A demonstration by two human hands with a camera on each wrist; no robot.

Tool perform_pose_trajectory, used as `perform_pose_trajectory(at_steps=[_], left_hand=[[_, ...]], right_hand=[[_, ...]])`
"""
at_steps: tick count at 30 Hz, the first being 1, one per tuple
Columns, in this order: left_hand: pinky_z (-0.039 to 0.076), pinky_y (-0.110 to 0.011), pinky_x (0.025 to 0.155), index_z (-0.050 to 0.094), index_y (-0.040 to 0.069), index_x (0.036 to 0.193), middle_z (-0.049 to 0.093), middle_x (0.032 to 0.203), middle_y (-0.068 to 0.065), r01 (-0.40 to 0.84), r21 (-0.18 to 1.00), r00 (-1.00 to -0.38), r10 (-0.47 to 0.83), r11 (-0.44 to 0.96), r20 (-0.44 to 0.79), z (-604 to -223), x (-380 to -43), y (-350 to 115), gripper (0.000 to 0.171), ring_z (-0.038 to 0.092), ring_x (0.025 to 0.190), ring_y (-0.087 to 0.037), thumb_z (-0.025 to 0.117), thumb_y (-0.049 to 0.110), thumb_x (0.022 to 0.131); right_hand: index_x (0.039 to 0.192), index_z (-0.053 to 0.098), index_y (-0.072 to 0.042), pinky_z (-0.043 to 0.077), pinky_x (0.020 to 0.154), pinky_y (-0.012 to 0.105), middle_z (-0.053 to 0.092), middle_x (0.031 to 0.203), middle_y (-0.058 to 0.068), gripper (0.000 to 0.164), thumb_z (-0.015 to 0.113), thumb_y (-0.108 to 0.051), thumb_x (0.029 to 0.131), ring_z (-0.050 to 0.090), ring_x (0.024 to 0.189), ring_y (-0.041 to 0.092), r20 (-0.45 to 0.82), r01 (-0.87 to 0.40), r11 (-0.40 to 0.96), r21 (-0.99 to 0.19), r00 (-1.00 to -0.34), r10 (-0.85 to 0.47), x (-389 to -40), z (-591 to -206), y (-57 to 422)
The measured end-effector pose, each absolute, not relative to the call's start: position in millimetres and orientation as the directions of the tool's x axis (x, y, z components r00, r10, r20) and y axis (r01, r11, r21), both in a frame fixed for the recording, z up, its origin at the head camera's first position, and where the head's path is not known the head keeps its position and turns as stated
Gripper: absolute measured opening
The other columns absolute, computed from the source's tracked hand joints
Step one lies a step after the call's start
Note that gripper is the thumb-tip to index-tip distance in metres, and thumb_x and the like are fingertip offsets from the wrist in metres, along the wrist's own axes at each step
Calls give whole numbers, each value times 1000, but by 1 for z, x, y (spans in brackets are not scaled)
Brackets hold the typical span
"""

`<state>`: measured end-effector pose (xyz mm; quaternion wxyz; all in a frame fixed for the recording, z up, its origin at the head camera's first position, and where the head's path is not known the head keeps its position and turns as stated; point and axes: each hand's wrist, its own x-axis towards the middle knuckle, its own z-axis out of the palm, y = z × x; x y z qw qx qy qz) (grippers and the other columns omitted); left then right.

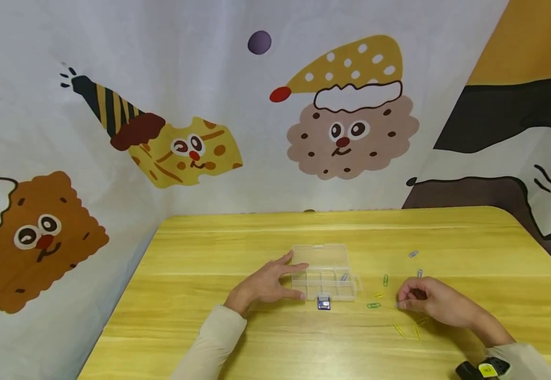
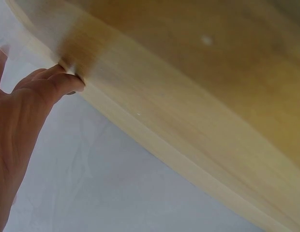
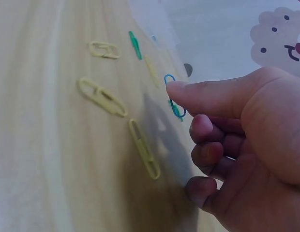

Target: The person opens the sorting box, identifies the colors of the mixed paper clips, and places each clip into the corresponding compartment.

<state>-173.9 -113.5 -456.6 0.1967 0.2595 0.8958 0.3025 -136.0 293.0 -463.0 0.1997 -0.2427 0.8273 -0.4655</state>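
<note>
My left hand [image 1: 271,279] rests at the left side of a clear plastic compartment box [image 1: 320,257], fingers spread, with the thumb by the front edge and the index finger over the box. The box's lid is raised back, and one bluish paper clip [image 1: 344,277] lies in a right-hand compartment. In my right hand [image 1: 439,301], a blue paper clip [image 3: 177,114] is pinched between thumb and finger, held above the table; the other fingers are curled. Beneath and beside that hand lie several yellow paper clips [image 3: 144,150] and two green paper clips [image 1: 386,280].
Two bluish paper clips, one farther back [image 1: 414,254] and one just behind the right hand [image 1: 420,273], lie on the wooden table [image 1: 199,327]. A small blue-edged label or latch [image 1: 323,303] sits at the box's front. A cartoon-printed curtain [image 1: 256,116] hangs behind the table.
</note>
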Motion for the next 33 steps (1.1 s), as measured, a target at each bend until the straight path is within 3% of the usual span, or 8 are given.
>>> perform_pose_trajectory(at_steps=[7, 21, 33], left_hand=[[14, -54, 122, 45, 34, 149, 12, 166, -6, 336, 645, -790, 578, 686, -204, -457, -174, -112, 71, 19, 150, -31, 72, 52, 86], [16, -57, 121, 45, 34, 149, 13, 166, -7, 323, 648, -796, 569, 689, -207, -458, -172, -113, 71, 18, 150, -33, 72, 51, 86], [16, -57, 121, 45, 33, 149, 13, 166, -7, 329, 649, -795, 572, 686, -201, -457, -172, -112, 70, 19, 150, -33, 72, 51, 87]], right_hand=[[95, 63, -6, 46, 54, 28, 64, 83, 7, 3, 61, -6, 97, 53, 68, 6, -16, -307, 421, -854, -793, -609, -141, -452, 288], [94, 65, -11, 46, 58, 25, 65, 84, 5, 13, 58, 0, 98, 55, 72, 5, 94, -420, 435, -796, -797, -597, -154, -426, 263], [94, 66, -10, 46, 60, 24, 62, 86, 4, 7, 62, -6, 97, 51, 74, 7, 54, -356, 489, -796, -846, -530, -165, -411, 237]])
